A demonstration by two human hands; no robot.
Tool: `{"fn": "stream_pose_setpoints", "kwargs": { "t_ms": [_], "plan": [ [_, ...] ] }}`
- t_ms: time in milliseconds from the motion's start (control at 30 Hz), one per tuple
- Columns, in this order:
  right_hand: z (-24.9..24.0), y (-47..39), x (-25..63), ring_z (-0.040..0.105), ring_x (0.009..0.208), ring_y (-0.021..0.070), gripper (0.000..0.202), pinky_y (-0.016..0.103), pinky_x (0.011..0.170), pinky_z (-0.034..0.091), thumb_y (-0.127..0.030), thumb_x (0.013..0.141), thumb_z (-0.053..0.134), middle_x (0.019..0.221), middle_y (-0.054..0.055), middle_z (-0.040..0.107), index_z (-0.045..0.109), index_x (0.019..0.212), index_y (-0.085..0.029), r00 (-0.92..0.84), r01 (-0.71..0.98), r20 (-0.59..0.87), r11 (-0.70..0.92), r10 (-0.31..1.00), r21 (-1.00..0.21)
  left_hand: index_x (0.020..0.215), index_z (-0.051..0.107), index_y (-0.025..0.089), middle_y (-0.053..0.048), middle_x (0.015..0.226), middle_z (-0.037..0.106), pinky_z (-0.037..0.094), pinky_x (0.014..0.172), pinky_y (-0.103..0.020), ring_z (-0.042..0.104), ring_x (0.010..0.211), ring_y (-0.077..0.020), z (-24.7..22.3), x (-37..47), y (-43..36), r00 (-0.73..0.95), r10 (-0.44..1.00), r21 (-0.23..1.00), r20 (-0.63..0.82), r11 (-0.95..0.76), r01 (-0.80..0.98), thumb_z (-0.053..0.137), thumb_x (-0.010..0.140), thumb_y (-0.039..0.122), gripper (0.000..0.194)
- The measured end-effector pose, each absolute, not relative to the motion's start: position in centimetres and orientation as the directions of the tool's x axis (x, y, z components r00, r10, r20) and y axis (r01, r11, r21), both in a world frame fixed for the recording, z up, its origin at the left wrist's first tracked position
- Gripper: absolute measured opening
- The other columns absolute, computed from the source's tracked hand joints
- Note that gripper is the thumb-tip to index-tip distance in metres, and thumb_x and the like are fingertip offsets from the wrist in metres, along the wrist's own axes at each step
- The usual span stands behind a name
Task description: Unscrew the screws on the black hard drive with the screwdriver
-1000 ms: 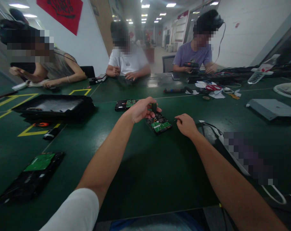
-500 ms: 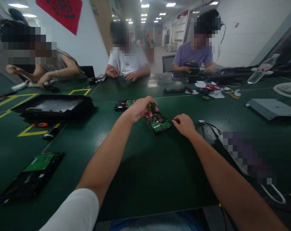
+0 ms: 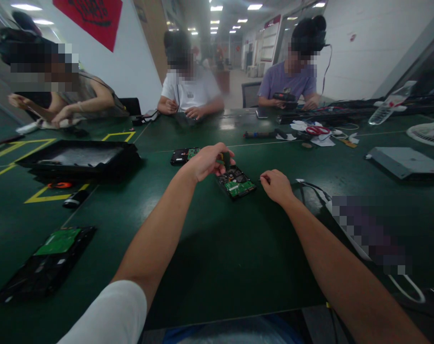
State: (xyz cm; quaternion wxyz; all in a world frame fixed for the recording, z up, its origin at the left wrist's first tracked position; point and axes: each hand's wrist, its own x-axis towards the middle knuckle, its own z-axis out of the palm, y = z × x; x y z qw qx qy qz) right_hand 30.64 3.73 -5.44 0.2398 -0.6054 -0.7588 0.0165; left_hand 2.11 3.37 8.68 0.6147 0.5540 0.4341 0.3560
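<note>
A hard drive [image 3: 237, 184] with a green circuit board lies flat in the middle of the green table. Over its far left part, my left hand [image 3: 213, 161] is closed around the dark and yellow handle of a screwdriver [image 3: 227, 160]; its tip is hidden. My right hand [image 3: 277, 185] rests on the table just right of the drive, thumb and fingers pinched together. Something tiny shows at those fingertips, too small to name. Partly behind my left hand lies a second hard drive [image 3: 183, 155].
Another drive [image 3: 55, 253] lies at front left, with a black tray [image 3: 77, 160] behind it. At right are a power strip [image 3: 367, 229], a grey metal box [image 3: 408, 160] and a water bottle [image 3: 392, 102]. Several people sit across the table [image 3: 217, 267].
My right hand's fingers have drawn slightly to the right, away from the drive. My left hand stays over the drive with the screwdriver, barely shifted.
</note>
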Motion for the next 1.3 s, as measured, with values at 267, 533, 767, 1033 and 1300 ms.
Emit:
{"fn": "stream_pose_setpoints", "kwargs": {
  "t_ms": [267,533,767,1033,1300],
  "plan": [
    [-5.60,3.79,30.16,0.059,0.097,0.0254,0.023,0.039,0.085,0.045,-0.036,0.099,0.054,0.101,0.010,0.067,0.072,0.100,-0.021,-0.181,0.915,0.347,0.287,0.920,-0.283,0.092,0.067,0.014,-0.011,0.091,0.071,0.045,0.049,-0.025,0.062,0.055,-0.0125,8.45,2.35,3.40,0.383,0.913,0.989,-0.142,0.143,0.027,0.058,0.084,0.038,0.026],
    [-5.62,3.76,30.20,0.058,0.098,0.0264,0.021,0.040,0.088,0.045,-0.031,0.098,0.054,0.101,0.011,0.066,0.072,0.098,-0.021,-0.194,0.922,0.353,0.293,0.915,-0.253,0.100,0.065,0.015,-0.011,0.090,0.073,0.046,0.049,-0.025,0.062,0.054,-0.0134,8.67,2.49,3.04,0.380,0.912,0.988,-0.154,0.144,0.056,0.058,0.086,0.039,0.028],
    [-5.50,3.70,30.11,0.059,0.100,0.0271,0.021,0.040,0.088,0.046,-0.029,0.098,0.054,0.104,0.011,0.067,0.072,0.103,-0.021,-0.192,0.920,0.356,0.294,0.914,-0.259,0.090,0.063,0.015,-0.014,0.093,0.074,0.043,0.048,-0.025,0.063,0.057,-0.0144,8.48,2.29,3.35,0.368,0.916,0.987,-0.157,0.153,0.041,0.056,0.085,0.040,0.026],
    [-5.66,3.88,30.37,0.058,0.105,0.0273,0.024,0.042,0.092,0.046,-0.029,0.100,0.051,0.109,0.011,0.068,0.073,0.106,-0.022,-0.251,0.898,0.346,0.351,0.904,-0.266,0.095,0.069,0.014,-0.012,0.091,0.071,0.040,0.047,-0.025,0.059,0.055,-0.0124,8.63,2.11,3.61,0.347,0.931,0.992,-0.116,0.094,0.080,0.058,0.085,0.037,0.027],
    [-5.70,3.98,30.25,0.059,0.101,0.0262,0.024,0.039,0.089,0.046,-0.028,0.101,0.051,0.106,0.011,0.068,0.074,0.104,-0.021,-0.260,0.899,0.346,0.357,0.901,-0.254,0.096,0.064,0.015,-0.010,0.090,0.072,0.045,0.050,-0.025,0.060,0.053,-0.0121,8.39,2.88,3.15,0.385,0.915,0.992,-0.121,0.120,0.026,0.056,0.089,0.038,0.026]
  ]
}}
